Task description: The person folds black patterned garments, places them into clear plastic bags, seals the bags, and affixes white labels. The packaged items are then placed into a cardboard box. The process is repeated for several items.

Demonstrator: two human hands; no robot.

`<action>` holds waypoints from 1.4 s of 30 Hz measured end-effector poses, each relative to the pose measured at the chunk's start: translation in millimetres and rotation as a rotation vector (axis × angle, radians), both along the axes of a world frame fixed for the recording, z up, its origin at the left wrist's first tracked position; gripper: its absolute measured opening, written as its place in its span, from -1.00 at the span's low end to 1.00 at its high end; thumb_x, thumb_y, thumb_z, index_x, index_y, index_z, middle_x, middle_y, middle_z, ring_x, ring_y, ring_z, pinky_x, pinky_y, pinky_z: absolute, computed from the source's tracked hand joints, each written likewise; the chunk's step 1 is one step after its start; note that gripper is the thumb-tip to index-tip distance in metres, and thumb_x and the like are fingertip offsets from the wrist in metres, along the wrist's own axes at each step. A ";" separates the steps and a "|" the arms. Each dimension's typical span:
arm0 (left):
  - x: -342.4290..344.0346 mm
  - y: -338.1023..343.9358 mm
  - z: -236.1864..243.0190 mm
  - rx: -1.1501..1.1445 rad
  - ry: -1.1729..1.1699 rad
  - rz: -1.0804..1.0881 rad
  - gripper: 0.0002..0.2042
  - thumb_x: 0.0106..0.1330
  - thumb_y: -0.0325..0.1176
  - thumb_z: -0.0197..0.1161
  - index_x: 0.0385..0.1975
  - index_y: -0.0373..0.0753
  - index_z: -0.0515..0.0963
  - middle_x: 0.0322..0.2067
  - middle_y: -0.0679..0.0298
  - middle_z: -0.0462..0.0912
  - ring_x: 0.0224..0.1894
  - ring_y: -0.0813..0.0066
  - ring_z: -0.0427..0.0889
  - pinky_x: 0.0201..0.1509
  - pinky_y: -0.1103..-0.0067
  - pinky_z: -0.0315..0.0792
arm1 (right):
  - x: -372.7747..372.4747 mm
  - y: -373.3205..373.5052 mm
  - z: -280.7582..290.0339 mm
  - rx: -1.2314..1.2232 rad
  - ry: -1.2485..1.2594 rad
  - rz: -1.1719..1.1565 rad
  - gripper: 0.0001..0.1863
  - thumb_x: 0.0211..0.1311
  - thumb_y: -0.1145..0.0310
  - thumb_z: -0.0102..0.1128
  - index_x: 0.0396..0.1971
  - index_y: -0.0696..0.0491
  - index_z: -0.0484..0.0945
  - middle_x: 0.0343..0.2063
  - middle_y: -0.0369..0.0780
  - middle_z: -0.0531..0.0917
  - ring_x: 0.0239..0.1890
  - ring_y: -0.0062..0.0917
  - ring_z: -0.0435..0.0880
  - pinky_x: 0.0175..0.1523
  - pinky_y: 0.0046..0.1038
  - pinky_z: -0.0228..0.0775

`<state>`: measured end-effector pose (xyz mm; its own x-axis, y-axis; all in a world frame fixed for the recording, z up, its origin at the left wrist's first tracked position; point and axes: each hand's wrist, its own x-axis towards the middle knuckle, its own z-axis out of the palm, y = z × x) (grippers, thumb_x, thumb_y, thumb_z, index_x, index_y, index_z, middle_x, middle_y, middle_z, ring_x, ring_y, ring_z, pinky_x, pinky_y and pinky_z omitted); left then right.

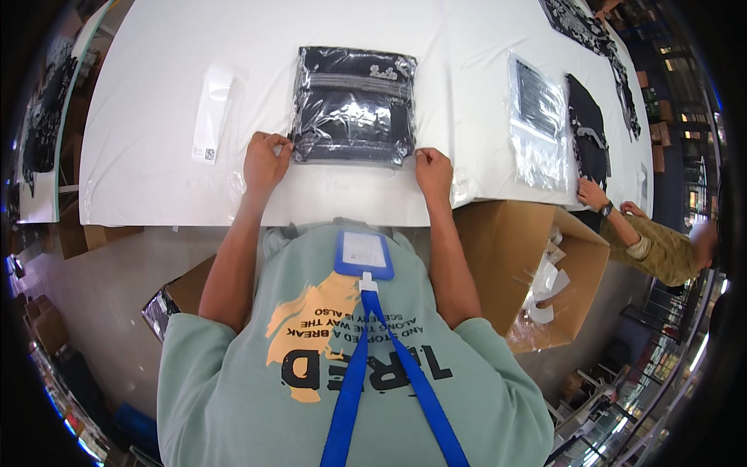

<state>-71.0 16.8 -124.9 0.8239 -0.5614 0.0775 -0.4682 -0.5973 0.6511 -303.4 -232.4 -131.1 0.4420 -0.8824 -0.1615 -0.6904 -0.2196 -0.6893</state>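
A folded black garment in a clear plastic bag [354, 113] lies flat on the white-covered table in front of me. It has a grey band across it and a small pale print at its upper right. My left hand [267, 162] is closed at the bag's near left corner, thumb and fingers pinching its edge. At the near right corner my right hand [435, 173] is closed too, fingertips pinched on the bag's edge. To the left of the bag lies a white paper strip [212, 117] with a small printed code.
Right of the bag are a flat clear plastic package [537, 121] and a dark garment [589, 128], which a co-worker's hand [595, 194] touches. An open cardboard box [498, 257] with plastic and paper scraps stands below the table's near edge. More patterned dark cloth [580, 27] lies far right.
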 end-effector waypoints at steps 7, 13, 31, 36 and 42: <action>15.0 -7.3 0.2 0.045 0.547 0.154 -0.76 0.23 -0.25 0.44 -0.37 -0.32 0.65 -0.62 0.24 0.61 -0.50 0.37 0.65 -0.38 0.47 0.52 | -2.9 -10.0 7.6 0.696 -0.215 -0.167 -0.74 0.30 0.24 0.32 -0.37 0.17 0.64 -0.55 -0.28 0.64 -0.47 -0.53 0.64 -0.35 -0.46 0.48; 34.2 1.9 37.3 -0.199 1.343 0.105 -0.79 0.31 -0.24 0.40 -0.43 -0.20 0.55 -0.57 0.40 0.50 -0.52 0.61 0.56 -0.48 0.68 0.45 | -6.0 -17.6 35.7 1.209 -0.452 -0.225 -0.81 0.33 0.28 0.30 -0.43 -0.04 0.50 -0.68 -0.38 0.37 -0.61 -0.61 0.34 -0.51 -0.50 0.21; 103.6 37.7 69.8 -0.654 0.648 0.450 -0.62 0.34 -0.28 0.32 0.10 -0.29 0.55 -0.19 0.19 0.66 -0.20 0.43 0.64 -0.09 0.55 0.53 | 99.2 26.7 101.7 0.731 -0.656 -0.113 -0.64 0.49 0.22 0.03 0.05 0.20 0.53 -0.17 -0.13 0.69 -0.17 -0.42 0.69 -0.08 -0.33 0.60; 164.0 95.1 11.2 -0.069 0.124 0.494 -0.56 0.15 -0.17 0.45 -0.04 -0.32 0.63 -0.23 0.09 0.71 -0.26 0.25 0.66 -0.11 0.36 0.56 | 119.2 95.5 78.5 0.744 -0.543 -0.111 -0.75 0.44 0.26 0.17 -0.10 0.13 0.63 -0.27 -0.21 0.73 -0.25 -0.53 0.72 -0.21 -0.50 0.60; 183.7 105.1 30.0 0.162 0.317 0.248 -0.65 0.14 -0.13 0.45 -0.27 -0.31 0.69 -0.27 0.09 0.74 -0.28 0.31 0.67 -0.26 0.40 0.52 | 174.5 157.7 82.3 0.690 -0.450 0.032 -0.77 0.41 0.29 0.20 -0.11 0.13 0.65 -0.28 -0.22 0.75 -0.26 -0.61 0.71 -0.22 -0.57 0.55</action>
